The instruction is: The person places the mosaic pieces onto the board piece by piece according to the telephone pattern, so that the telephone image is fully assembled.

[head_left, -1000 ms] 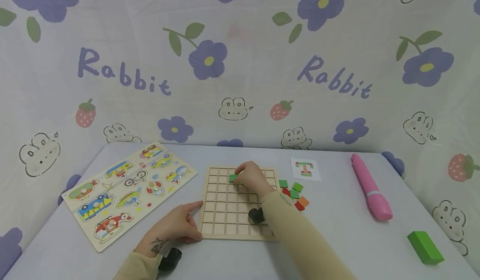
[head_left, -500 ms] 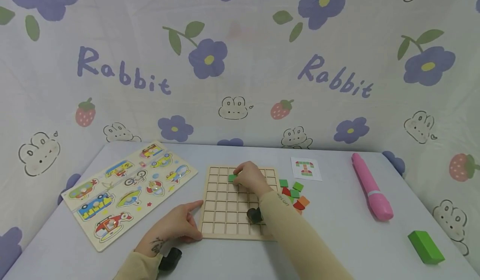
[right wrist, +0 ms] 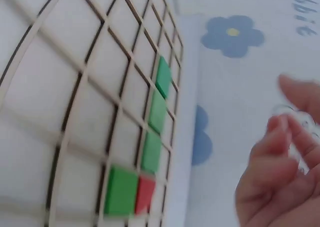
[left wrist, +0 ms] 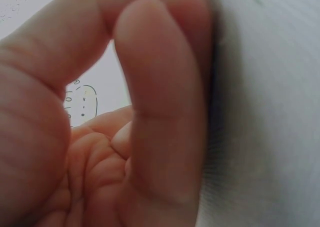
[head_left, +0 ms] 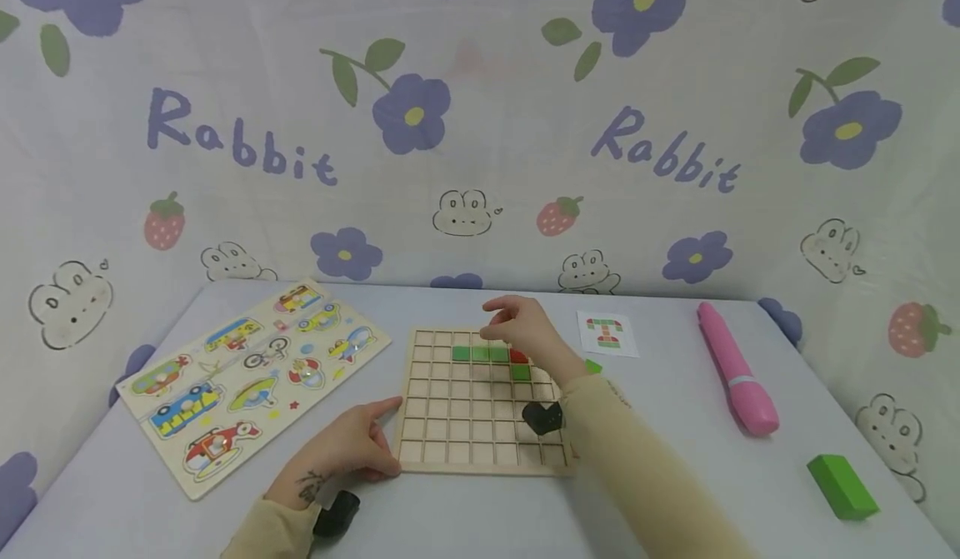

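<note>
My left hand point(head_left: 348, 446) rests at the left side of a wooden grid board point(head_left: 442, 409), index fingertip and thumb tip touching its edge. My right hand point(head_left: 528, 330) hovers over the far part of the board, thumb and index finger apart, nothing between them. Below it, three green square tiles point(head_left: 480, 354) lie side by side in a row of cells. A red tile point(right wrist: 144, 194) with a slanted edge continues that row, and another green tile point(right wrist: 121, 190) sits in the cell nearer me. The left wrist view shows mostly fingers point(left wrist: 160, 87) close up.
A pattern card point(head_left: 607, 334) lies behind the board to the right. More loose tiles there are mostly hidden by the right arm, one green tile point(head_left: 593, 366) showing. A picture peg puzzle point(head_left: 255, 384) lies left. Farther right are a pink mallet-like toy point(head_left: 738, 371) and a green block point(head_left: 843, 486).
My right hand has let go of the leftmost green tile and risen up and to the right. The tiles beneath it are now visible. The left hand keeps its place.
</note>
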`<action>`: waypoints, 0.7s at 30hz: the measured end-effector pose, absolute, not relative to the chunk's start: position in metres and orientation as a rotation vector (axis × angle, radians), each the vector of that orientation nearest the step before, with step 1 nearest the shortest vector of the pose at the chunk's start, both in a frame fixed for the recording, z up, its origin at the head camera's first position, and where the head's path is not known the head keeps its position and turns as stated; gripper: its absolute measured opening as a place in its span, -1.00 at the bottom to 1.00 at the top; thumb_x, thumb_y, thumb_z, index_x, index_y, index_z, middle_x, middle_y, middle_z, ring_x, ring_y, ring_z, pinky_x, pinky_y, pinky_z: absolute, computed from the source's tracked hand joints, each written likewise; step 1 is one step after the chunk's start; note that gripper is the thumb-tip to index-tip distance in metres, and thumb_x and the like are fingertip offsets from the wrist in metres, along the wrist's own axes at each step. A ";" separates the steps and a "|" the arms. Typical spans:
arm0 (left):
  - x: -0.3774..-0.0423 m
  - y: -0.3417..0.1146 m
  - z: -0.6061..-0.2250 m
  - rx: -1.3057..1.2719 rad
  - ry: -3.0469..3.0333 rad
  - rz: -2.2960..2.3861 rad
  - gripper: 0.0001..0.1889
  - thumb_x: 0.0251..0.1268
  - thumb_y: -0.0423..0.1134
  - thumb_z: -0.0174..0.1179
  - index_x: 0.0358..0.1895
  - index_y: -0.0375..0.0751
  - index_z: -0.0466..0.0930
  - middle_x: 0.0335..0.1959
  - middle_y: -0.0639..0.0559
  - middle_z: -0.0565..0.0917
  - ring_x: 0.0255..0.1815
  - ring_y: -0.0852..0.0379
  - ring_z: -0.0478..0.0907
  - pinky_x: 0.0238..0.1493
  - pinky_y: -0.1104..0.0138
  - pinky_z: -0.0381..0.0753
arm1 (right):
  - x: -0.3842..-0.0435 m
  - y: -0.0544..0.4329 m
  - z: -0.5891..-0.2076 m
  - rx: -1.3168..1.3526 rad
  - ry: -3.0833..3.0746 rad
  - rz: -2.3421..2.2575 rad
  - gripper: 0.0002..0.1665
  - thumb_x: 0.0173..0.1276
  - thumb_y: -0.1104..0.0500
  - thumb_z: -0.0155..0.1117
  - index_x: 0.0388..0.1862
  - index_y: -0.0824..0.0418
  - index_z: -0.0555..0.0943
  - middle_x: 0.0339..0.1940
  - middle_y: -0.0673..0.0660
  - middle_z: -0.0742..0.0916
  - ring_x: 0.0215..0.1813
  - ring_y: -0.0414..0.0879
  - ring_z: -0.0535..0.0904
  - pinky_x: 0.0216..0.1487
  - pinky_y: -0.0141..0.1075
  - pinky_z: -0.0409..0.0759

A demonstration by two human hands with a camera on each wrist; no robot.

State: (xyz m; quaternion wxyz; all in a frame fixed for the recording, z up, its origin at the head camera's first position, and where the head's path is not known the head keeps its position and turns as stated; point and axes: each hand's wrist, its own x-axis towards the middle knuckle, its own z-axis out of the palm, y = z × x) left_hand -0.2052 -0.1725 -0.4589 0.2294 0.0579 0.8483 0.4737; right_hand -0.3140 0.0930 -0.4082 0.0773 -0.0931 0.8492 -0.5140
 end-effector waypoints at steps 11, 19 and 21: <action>-0.205 -0.172 -0.458 0.148 2.354 1.277 0.02 -0.26 -0.40 0.45 0.42 -0.22 0.09 -0.65 0.01 0.58 -0.71 0.22 0.43 -0.60 0.38 0.46 | -0.270 0.169 -0.404 -0.295 2.435 -1.649 -0.48 0.15 0.28 0.30 0.13 0.20 0.48 -0.34 0.06 0.57 -0.38 -0.02 0.49 -0.45 -0.32 0.44; -0.204 -0.170 -0.458 0.127 2.351 1.274 0.02 -0.26 -0.41 0.44 0.41 -0.21 0.09 -0.67 0.03 0.57 -0.72 0.23 0.41 -0.62 0.40 0.42 | -0.240 0.219 -0.431 -0.142 2.422 -1.605 -0.45 0.16 0.30 0.27 0.15 0.35 0.43 -0.37 0.07 0.57 -0.46 -0.10 0.43 -0.52 -0.35 0.38; -0.203 -0.168 -0.458 0.122 2.346 1.277 0.01 -0.26 -0.42 0.44 0.41 -0.21 0.09 -0.68 0.03 0.57 -0.72 0.24 0.40 -0.62 0.41 0.41 | -0.236 0.228 -0.437 -0.103 2.434 -1.579 -0.48 0.16 0.29 0.28 0.13 0.35 0.44 -0.38 0.07 0.59 -0.47 -0.12 0.42 -0.54 -0.37 0.34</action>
